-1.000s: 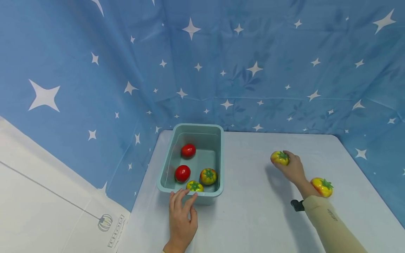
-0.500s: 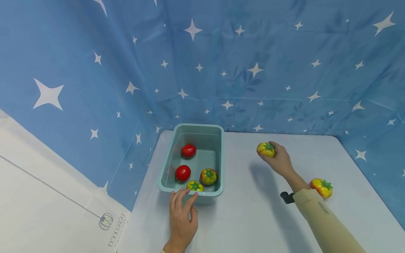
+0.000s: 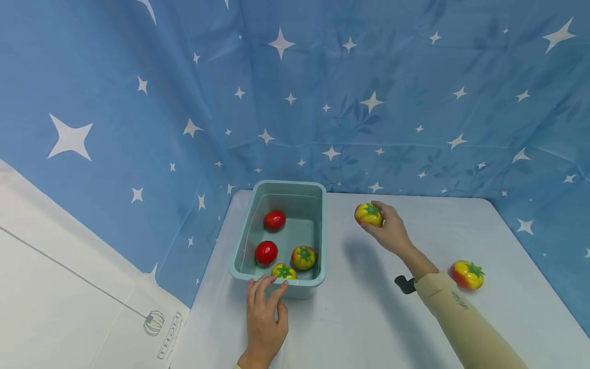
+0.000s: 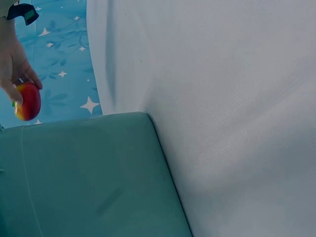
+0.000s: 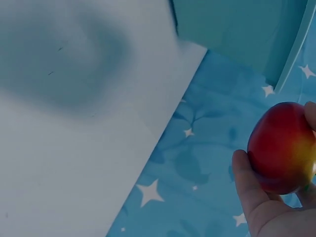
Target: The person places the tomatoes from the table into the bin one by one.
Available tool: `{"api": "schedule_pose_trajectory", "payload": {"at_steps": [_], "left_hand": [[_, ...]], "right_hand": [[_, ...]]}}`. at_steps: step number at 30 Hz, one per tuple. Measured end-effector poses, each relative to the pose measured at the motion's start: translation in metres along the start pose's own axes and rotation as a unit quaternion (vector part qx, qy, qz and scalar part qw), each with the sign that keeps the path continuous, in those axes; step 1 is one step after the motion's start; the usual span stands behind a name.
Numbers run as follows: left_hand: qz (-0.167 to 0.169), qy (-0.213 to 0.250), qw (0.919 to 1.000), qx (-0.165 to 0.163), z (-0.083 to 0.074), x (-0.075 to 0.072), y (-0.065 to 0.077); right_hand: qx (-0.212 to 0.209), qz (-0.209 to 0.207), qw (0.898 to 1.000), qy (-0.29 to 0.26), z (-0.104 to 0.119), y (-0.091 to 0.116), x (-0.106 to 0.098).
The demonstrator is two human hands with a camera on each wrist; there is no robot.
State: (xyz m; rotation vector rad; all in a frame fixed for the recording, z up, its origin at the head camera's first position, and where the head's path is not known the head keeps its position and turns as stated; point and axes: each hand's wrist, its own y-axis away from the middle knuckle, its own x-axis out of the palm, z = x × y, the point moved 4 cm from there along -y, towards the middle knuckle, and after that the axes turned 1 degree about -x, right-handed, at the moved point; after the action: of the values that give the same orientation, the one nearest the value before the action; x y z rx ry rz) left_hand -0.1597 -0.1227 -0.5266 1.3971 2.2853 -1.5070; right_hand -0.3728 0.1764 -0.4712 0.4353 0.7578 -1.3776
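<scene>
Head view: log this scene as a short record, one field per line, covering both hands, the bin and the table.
Right hand: grips a yellow-red fruit, lifted above the table, right of the bin
Left hand: at the bin's near rim
Bin: two red fruits, two green-topped fruits
Table: one loose fruit beside the right sleeve
Backdrop: blue, white stars

Blue cloth (image 3: 295,77) with white four-pointed stars (image 3: 69,138) and darker leafy sprigs (image 3: 369,119) hangs behind and beside a pale, round-cornered tabletop (image 3: 350,318). At lower left, an off-white surface (image 3: 69,256) bears a printed hanging lamp (image 3: 154,323) and boxed lettering (image 3: 169,335).
</scene>
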Motion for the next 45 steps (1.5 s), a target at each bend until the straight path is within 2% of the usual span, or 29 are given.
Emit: {"api": "schedule_pose_trajectory", "payload": {"at_steps": [13,20,25,38,45], "left_hand": [[-0.011,0.003,0.9998,0.016,-0.002,-0.001,-0.003],[-0.014,0.002,0.9997,0.020,-0.002,-0.001,-0.004],[-0.018,0.000,0.9995,0.027,-0.002,0.000,-0.004],[-0.013,0.000,0.9997,0.019,-0.003,-0.001,-0.003],[-0.010,-0.001,0.9999,0.011,-0.002,-0.002,-0.002]], "right_hand": [[-0.036,0.002,0.999,0.001,0.043,-0.010,0.012],[-0.075,0.003,0.997,0.001,0.068,-0.020,0.015],[-0.088,0.009,0.996,-0.008,0.080,-0.027,0.017],[-0.111,0.019,0.993,-0.034,0.118,-0.037,0.024],[-0.127,0.033,0.990,-0.054,0.139,-0.041,0.037]]}}
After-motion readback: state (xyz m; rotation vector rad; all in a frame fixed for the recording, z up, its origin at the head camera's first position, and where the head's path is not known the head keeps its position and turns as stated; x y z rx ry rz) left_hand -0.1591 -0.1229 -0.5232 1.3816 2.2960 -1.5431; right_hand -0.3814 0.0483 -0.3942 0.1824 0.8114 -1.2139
